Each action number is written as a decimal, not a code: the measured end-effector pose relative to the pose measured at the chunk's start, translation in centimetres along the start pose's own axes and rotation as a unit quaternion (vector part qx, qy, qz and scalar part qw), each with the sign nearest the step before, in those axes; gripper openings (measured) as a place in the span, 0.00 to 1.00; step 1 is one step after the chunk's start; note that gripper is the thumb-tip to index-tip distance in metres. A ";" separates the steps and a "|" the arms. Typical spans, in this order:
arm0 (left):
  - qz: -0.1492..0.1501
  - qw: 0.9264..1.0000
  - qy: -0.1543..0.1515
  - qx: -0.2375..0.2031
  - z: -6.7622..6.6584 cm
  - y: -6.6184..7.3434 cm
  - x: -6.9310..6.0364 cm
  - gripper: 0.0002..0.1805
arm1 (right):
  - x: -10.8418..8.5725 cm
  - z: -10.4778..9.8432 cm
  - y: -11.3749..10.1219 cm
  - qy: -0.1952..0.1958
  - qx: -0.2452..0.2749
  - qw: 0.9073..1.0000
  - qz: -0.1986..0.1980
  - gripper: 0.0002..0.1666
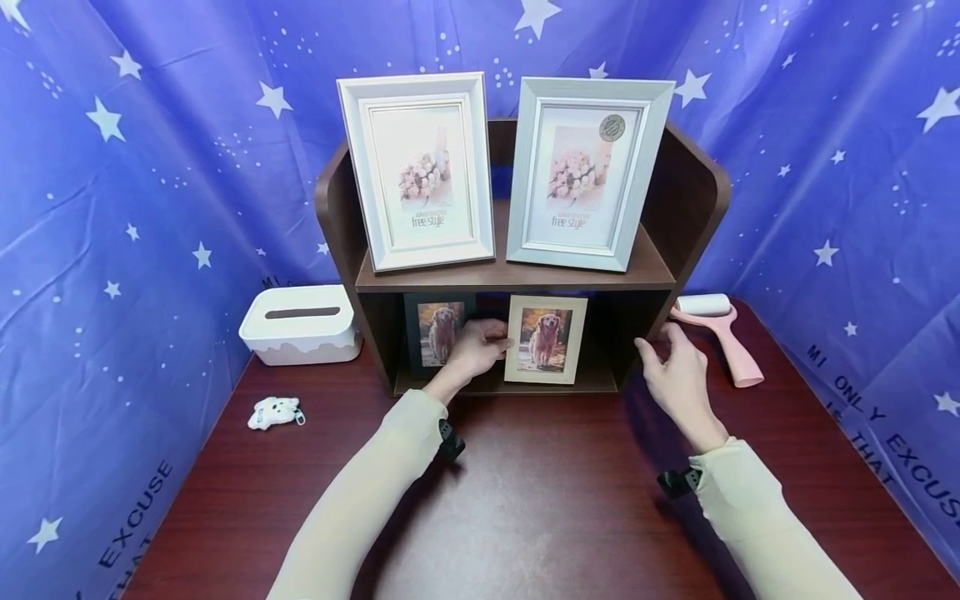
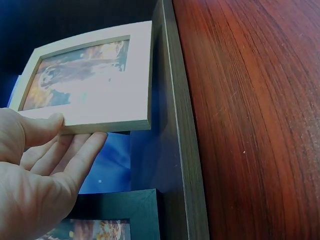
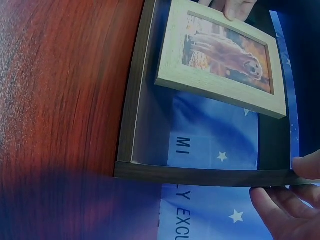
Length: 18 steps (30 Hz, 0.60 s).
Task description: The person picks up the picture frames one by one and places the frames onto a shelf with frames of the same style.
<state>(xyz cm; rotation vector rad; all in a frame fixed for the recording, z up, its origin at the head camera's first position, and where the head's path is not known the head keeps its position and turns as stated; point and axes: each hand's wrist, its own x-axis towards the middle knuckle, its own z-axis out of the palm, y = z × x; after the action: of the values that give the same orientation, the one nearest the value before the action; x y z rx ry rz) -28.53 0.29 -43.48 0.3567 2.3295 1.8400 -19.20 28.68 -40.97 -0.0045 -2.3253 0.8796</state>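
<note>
My left hand (image 1: 474, 352) pinches the left edge of a cream photo frame (image 1: 546, 340) with a dog picture, thumb in front and fingers behind. The frame is upright on the lower level of a dark brown shelf (image 1: 517, 279). Left of it, partly behind my left hand, is a dark green photo frame (image 1: 437, 335) with a similar picture. My right hand (image 1: 678, 377) grips the shelf's right side panel (image 3: 210, 176), thumb on the inner side and fingers on the outer side.
On the upper level lean a white photo frame (image 1: 478, 175) and a grey-blue photo frame (image 1: 651, 175). A white tissue box (image 1: 303, 346) and a small white plush pouch (image 1: 274, 412) lie left on the table (image 1: 525, 500). A pink lint roller (image 1: 738, 358) lies right of the shelf.
</note>
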 end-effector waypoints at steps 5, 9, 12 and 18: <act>-0.001 1.000 0.006 0.020 0.0 0.0 0.1 0.10 | 0.0 0.0 -0.1 -0.002 0.001 1.000 0.000 0.12; 0.000 0.999 0.011 0.034 0.0 -0.1 0.1 0.10 | 0.0 0.0 -0.2 -0.005 0.002 1.000 0.003 0.12; -0.002 0.999 0.019 0.037 0.1 -0.3 0.1 0.10 | 0.0 0.0 -0.3 -0.008 0.003 1.000 0.004 0.12; 0.019 0.995 0.042 0.084 0.4 -0.3 0.2 0.10 | 0.0 -0.1 -0.2 -0.006 -0.001 1.000 0.005 0.12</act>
<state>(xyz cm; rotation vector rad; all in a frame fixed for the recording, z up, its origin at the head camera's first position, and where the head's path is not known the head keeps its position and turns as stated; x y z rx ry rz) -28.67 0.66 -43.88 0.3514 2.5595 1.7111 -19.12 28.58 -40.77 -0.0128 -2.3403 0.8843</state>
